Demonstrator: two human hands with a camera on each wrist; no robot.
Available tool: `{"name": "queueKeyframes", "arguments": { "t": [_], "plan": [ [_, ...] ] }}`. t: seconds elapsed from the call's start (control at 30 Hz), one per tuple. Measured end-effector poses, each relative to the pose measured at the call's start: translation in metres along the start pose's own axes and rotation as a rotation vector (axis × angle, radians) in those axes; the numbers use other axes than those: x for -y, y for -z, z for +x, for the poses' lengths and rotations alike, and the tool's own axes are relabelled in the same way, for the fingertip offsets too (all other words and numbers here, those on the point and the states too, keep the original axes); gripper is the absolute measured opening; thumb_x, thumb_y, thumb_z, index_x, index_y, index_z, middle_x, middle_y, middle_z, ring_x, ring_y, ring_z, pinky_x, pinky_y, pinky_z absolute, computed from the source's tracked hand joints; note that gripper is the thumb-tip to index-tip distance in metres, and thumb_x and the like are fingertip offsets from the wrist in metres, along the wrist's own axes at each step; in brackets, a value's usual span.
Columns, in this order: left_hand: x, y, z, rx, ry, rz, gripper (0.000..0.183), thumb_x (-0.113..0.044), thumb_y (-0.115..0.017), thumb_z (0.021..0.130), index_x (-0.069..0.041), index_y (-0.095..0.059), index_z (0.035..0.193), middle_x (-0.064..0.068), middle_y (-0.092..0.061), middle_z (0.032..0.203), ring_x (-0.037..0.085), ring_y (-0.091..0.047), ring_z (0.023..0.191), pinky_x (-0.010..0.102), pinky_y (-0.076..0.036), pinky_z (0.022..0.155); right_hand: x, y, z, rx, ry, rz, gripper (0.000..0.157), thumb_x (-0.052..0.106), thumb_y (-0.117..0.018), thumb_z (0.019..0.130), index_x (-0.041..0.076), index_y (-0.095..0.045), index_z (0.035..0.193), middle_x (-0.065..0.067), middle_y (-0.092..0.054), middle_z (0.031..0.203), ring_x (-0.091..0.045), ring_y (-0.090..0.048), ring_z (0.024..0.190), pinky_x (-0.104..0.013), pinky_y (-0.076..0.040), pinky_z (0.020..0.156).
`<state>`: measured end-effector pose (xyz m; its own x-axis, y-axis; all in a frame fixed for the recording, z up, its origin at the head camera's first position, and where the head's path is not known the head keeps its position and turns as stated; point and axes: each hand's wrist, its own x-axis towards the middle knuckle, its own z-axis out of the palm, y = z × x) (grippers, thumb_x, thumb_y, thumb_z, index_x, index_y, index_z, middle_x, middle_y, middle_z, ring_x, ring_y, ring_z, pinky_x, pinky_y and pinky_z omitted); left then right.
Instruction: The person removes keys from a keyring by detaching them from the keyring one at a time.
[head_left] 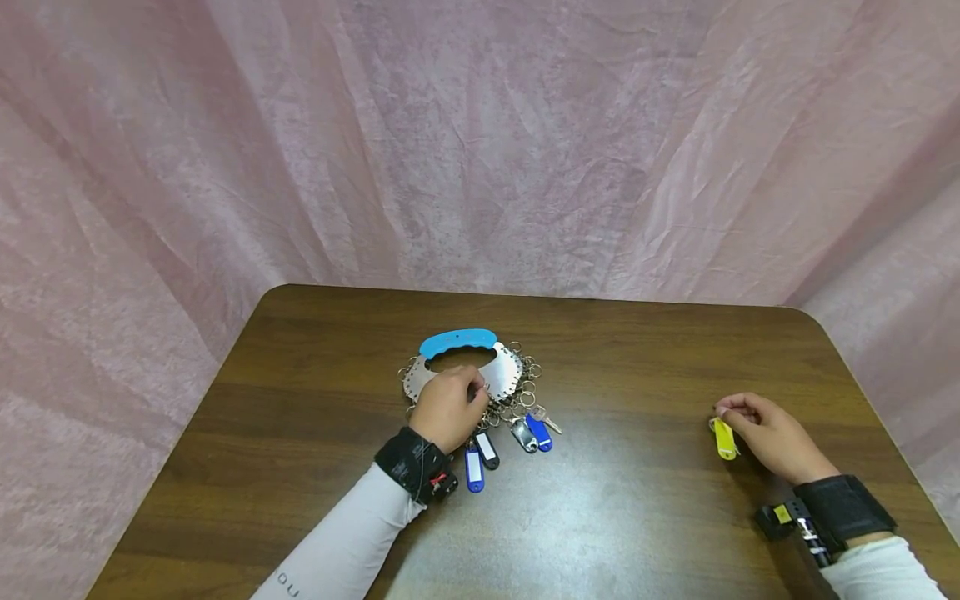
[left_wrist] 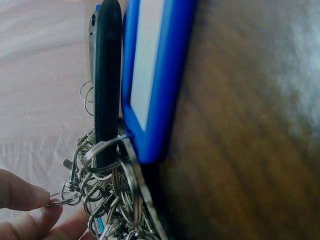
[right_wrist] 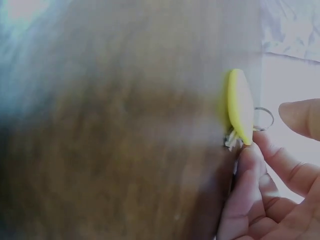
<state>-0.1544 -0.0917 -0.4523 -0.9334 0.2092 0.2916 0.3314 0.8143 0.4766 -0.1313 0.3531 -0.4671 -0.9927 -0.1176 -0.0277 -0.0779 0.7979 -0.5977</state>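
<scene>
A key holder point(head_left: 504, 375), a silver plate with a blue grip and many small rings round its edge, lies on the table. My left hand point(head_left: 450, 407) is over its front edge, and the left wrist view shows thumb and finger pinching a metal ring point(left_wrist: 62, 201). Blue key tag point(head_left: 474, 468) and black key tag point(head_left: 487, 450) lie beside that hand. At the right, a yellow key tag point(head_left: 724, 440) with a split ring point(right_wrist: 264, 119) is by my right hand point(head_left: 772, 433). Fingertips touch the tag's end; the thumb stands apart from the ring.
Another blue key tag point(head_left: 539, 433), a small silver piece point(head_left: 523, 436) and a key point(head_left: 552, 424) lie at the holder's right front. The brown table point(head_left: 615, 517) has rounded far corners. A pink curtain point(head_left: 480, 150) hangs behind it.
</scene>
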Motion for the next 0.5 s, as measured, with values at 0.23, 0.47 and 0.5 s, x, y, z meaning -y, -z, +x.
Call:
{"name": "queueKeyframes", "arguments": {
  "t": [0.23,0.47,0.5],
  "plan": [
    [0.001,-0.001,0.000,0.008,0.002,0.000,0.007,-0.013,-0.064,0.084,-0.015,-0.059,0.080,-0.006,-0.056,0.075,0.013,-0.052,0.068,0.030,-0.043,0.062,0.002,0.006,-0.002,0.026,-0.039,0.029,0.034,0.030,-0.046,0.101,0.001,-0.054,0.117,-0.016,-0.059,0.109,-0.018,-0.052,0.089,-0.026,-0.044,0.068],
    [0.002,-0.001,0.000,0.018,0.002,0.004,0.007,-0.013,-0.064,0.084,-0.016,-0.059,0.080,-0.006,-0.057,0.077,0.013,-0.052,0.070,0.031,-0.044,0.063,0.013,0.009,-0.003,-0.018,-0.037,0.051,0.034,0.029,-0.047,0.101,-0.001,-0.053,0.117,-0.015,-0.057,0.105,-0.020,-0.051,0.086,-0.024,-0.044,0.066],
    [0.002,-0.001,0.000,0.018,-0.001,0.003,0.006,-0.013,-0.064,0.084,-0.016,-0.059,0.080,-0.006,-0.057,0.077,0.013,-0.053,0.071,0.031,-0.044,0.063,0.015,0.009,-0.003,-0.030,-0.032,0.044,0.034,0.029,-0.047,0.101,0.000,-0.053,0.117,-0.014,-0.056,0.105,-0.020,-0.050,0.087,-0.025,-0.043,0.067]
  ]
}}
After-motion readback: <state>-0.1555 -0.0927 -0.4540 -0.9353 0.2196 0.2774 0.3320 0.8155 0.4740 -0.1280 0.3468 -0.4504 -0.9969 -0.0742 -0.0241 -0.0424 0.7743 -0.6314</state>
